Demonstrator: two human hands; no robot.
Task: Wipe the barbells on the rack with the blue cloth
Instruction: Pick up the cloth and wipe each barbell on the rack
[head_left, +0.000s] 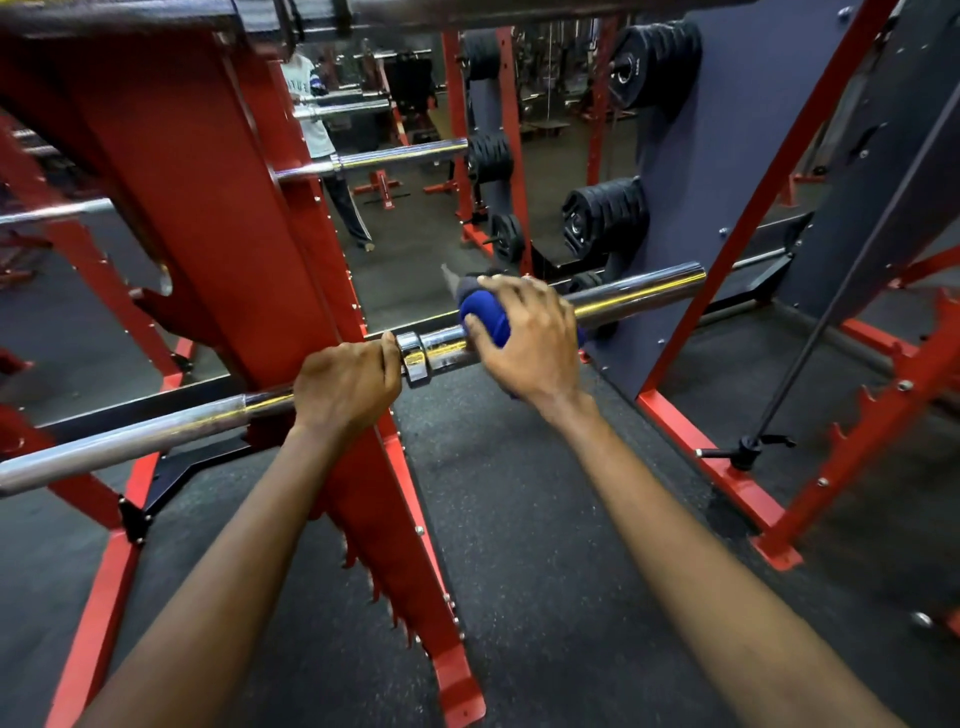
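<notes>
A chrome barbell (639, 292) lies across the red rack (218, 218), running from lower left to upper right. My left hand (345, 384) grips its thin shaft just left of the collar (414, 358). On the thick sleeve to the right of the collar, my right hand (527, 335) holds the blue cloth (485, 317) wrapped around the bar. Further up the rack rest two more barbells (400, 154), one above the other. Another bar crosses the very top of the view.
A mirror behind the rack reflects a person and the gym. Black weight plates (605, 215) hang on a dark blue storage panel to the right. Red frame uprights (769, 171) and a toothed red rail (883, 415) stand at right. Black rubber floor lies below.
</notes>
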